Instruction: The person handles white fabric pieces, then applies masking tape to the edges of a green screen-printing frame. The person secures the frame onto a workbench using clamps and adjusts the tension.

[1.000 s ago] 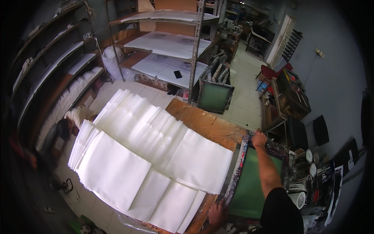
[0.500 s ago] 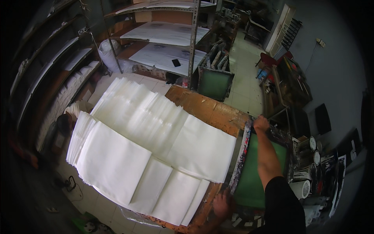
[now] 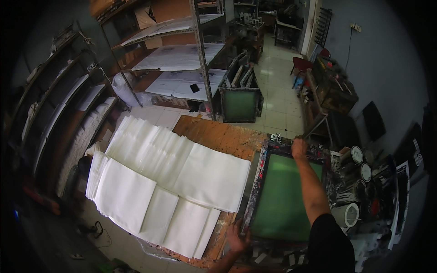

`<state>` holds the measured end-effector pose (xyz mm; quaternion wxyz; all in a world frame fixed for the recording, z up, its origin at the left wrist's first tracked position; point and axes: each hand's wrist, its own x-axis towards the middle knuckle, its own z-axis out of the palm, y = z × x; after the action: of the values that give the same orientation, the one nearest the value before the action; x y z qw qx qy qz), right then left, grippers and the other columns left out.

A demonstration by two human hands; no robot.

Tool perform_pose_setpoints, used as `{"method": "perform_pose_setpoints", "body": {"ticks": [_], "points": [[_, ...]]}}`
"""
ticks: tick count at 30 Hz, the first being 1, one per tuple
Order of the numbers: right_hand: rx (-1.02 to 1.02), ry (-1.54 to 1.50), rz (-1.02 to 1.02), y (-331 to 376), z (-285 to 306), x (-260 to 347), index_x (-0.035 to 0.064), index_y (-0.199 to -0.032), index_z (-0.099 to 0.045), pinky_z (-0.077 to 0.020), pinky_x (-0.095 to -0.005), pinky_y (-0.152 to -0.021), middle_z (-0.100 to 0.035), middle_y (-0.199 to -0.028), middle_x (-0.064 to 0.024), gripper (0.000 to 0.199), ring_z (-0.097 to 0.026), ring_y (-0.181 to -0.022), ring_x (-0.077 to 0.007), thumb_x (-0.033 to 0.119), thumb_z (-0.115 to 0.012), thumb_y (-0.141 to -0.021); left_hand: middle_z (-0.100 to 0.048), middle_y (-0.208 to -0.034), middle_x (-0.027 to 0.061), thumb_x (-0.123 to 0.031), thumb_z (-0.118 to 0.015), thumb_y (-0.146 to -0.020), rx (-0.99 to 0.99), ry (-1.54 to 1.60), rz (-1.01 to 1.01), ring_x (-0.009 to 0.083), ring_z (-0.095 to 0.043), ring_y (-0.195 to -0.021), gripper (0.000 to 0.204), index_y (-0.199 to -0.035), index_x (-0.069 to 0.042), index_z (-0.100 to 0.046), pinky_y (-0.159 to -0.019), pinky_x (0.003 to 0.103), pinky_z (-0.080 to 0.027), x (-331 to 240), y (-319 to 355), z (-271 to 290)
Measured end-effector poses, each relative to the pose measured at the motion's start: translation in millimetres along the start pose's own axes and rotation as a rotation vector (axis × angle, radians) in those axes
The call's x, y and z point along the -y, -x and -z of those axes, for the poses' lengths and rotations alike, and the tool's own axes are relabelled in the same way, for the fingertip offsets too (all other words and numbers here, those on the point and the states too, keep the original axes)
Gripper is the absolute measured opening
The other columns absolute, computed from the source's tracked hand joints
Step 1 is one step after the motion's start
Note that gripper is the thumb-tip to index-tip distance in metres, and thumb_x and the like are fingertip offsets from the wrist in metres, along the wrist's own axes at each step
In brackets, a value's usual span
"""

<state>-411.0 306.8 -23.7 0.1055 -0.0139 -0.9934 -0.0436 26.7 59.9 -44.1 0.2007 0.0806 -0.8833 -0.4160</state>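
Note:
A screen-printing frame [image 3: 258, 182] with green mesh lies on the right part of the table, its border stained dark with red and white marks. At its far edge my right hand [image 3: 299, 149] is closed on the border, the forearm reaching across the mesh. Beside the frame's near left corner is my left hand [image 3: 236, 238], its fingers stretched out and the thumb apart, at the border. To the left, white sheets [image 3: 212, 177] lie fanned in overlapping rows, with a nearer row of folded-looking white pieces [image 3: 125, 195] on top.
The sheets rest on a stained wooden table [image 3: 218, 134]. Several cans [image 3: 346, 214] stand right of the frame. Beyond the table are a rack [image 3: 200, 59] with paper on its shelves and upright green screens [image 3: 240, 105]. More shelves [image 3: 68, 118] line the left side.
The view has shifted, so the table and frame appear further left and more of the frame shows. Both hands stay at the frame, the left one with its fingers more visible.

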Motion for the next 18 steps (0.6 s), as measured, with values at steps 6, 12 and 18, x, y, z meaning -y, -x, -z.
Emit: {"method": "perform_pose_setpoints", "body": {"ticks": [6, 12, 18], "points": [[0.012, -0.077, -0.022, -2, 3, -6, -0.0026, -0.106, -0.071, -0.0618, -0.0427, -0.080, -0.064, -0.114, -0.0218, 0.018, -0.072, -0.095, -0.0367, 0.005, -0.063, -0.092, -0.063, -0.114, 0.0194, -0.016, -0.078, -0.080, 0.001, -0.040, -0.017, 0.0406, -0.060, -0.104, 0.057, -0.131, -0.002, -0.058, -0.089, 0.049, -0.049, 2, 1, -2], [0.168, 0.010, 0.427, 0, 59, -24, 0.0000, -0.106, -0.072, -0.0557, -0.0454, -0.089, -0.063, -0.111, -0.0173, 0.019, -0.065, -0.106, -0.0309, 0.007, -0.063, -0.090, -0.063, -0.114, 0.0199, -0.016, -0.079, -0.079, 0.022, -0.075, -0.003, 0.0404, -0.061, -0.103, 0.053, -0.126, -0.002, -0.061, -0.087, 0.048, -0.049, 1, 0, -1], [0.184, 0.046, 1.035, -31, 44, -89, 0.0040, -0.107, -0.067, -0.0468, -0.0406, -0.101, -0.063, -0.111, -0.0111, 0.024, -0.057, -0.112, -0.0262, 0.010, -0.063, -0.084, -0.063, -0.113, 0.0207, -0.018, -0.077, -0.079, 0.031, -0.073, -0.005, 0.0405, -0.061, -0.102, 0.051, -0.124, -0.001, -0.062, -0.087, 0.048, -0.049, -5, -4, 0]]}}
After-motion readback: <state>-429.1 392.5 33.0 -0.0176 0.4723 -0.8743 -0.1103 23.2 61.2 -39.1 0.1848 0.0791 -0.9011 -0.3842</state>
